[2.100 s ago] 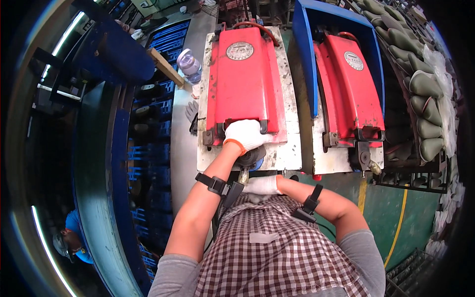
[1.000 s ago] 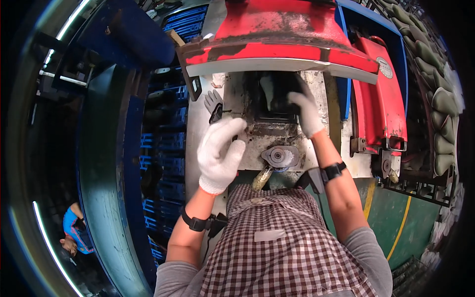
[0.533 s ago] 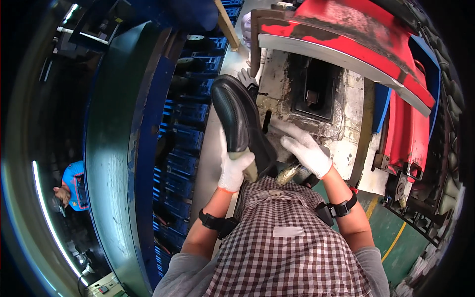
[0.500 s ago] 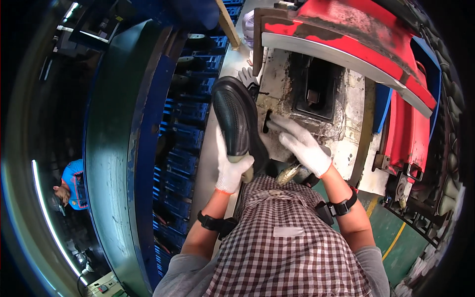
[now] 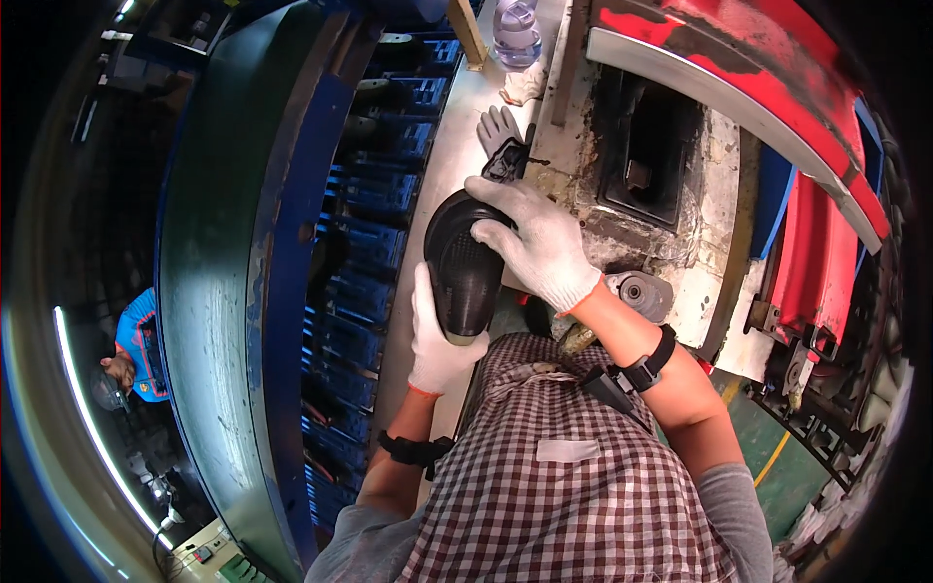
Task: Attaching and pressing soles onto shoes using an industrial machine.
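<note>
A black shoe (image 5: 466, 277) with a textured surface is held over the narrow bench in front of me. My left hand (image 5: 437, 340), in a white knit glove with an orange cuff, wraps round its near end, where a pale cream piece shows. My right hand (image 5: 535, 233), gloved the same way, grips the far end, with its thumb and fingers lying over the shoe's edge. The right fingertips' undersides are hidden. Just beyond the shoe, a grey glove (image 5: 499, 131) with a dark cuff lies on the bench.
A red machine frame (image 5: 739, 58) overhangs a stained worktop with a dark rectangular recess (image 5: 646, 155). A clear bottle (image 5: 517, 37) stands at the far end. Blue slatted racks (image 5: 355, 262) and a green panel (image 5: 214, 253) run along my left. Another person (image 5: 141, 340) is at far left.
My right hand has moved left from beside the shoe and taken hold of its far end. The shoe has come nearer and tilted. The view has shifted, so the bottle now shows.
</note>
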`<move>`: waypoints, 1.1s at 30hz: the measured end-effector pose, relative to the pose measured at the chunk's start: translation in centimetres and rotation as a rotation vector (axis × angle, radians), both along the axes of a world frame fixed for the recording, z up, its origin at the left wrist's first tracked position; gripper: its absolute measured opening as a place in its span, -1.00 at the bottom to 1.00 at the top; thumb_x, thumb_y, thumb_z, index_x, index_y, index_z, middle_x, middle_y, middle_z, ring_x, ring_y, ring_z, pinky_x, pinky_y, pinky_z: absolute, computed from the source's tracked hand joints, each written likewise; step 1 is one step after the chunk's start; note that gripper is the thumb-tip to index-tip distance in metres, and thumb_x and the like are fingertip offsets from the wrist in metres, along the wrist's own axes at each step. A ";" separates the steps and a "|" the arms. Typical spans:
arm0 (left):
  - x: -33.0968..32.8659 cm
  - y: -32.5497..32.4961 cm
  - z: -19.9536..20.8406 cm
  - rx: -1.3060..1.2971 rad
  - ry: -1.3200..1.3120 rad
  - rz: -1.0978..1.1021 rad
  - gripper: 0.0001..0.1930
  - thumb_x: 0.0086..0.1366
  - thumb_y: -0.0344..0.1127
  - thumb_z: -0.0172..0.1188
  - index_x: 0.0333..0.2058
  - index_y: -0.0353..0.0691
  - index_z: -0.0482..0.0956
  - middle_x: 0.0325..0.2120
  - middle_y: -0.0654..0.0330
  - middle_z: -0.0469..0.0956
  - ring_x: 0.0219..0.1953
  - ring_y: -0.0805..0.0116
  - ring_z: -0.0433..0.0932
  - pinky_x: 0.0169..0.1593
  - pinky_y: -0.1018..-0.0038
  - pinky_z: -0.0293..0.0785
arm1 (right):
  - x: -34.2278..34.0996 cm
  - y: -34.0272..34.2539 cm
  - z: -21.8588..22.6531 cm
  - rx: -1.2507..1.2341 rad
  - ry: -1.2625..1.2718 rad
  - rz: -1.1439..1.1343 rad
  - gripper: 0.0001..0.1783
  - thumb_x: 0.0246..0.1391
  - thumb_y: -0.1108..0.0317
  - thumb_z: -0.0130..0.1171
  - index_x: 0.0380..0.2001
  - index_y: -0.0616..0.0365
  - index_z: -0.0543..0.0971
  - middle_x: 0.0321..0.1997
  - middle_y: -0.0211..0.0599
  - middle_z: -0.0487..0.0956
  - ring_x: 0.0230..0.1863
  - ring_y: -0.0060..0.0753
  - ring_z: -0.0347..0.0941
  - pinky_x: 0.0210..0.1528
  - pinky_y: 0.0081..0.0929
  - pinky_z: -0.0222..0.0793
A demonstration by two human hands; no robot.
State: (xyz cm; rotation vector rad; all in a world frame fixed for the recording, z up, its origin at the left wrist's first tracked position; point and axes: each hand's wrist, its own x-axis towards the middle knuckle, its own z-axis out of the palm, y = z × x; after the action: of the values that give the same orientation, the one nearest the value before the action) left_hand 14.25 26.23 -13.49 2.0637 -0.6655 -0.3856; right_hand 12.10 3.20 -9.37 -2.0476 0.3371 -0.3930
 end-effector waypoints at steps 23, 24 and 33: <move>37.7 0.2 -23.9 0.109 0.619 1.204 -0.38 0.26 0.21 0.34 0.18 0.03 0.52 0.07 0.15 0.53 0.01 0.22 0.54 0.11 0.09 0.53 | -11.8 -5.1 -2.9 -0.586 0.302 -0.285 -0.91 0.08 0.38 0.30 -0.38 0.17 0.65 -0.35 -0.14 0.58 -0.25 0.04 0.50 -0.15 -0.11 0.41; 37.3 0.6 -23.3 0.110 0.617 1.211 -0.38 0.26 0.21 0.34 0.18 0.03 0.52 0.07 0.15 0.53 0.01 0.22 0.54 0.11 0.09 0.53 | -11.7 -5.2 -2.6 -0.620 0.276 -0.237 -0.91 0.06 0.39 0.30 -0.41 0.17 0.64 -0.35 -0.14 0.58 -0.26 0.04 0.49 -0.16 -0.12 0.41; 26.0 7.4 -20.9 -0.180 0.058 1.386 -0.36 0.42 -0.03 0.22 0.27 -0.42 0.42 0.27 -0.17 0.46 0.32 -0.07 0.43 0.42 0.21 0.29 | -12.5 -4.8 -3.8 -0.552 0.365 -0.277 -0.92 0.00 0.40 0.28 -0.42 0.17 0.66 -0.31 -0.14 0.60 -0.24 0.06 0.50 -0.14 -0.11 0.41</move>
State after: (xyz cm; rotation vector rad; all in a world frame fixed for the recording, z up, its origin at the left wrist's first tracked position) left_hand 40.29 33.61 -34.34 1.8434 0.7807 0.4059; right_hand -0.43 -1.59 -13.19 -2.6283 0.8133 -0.2964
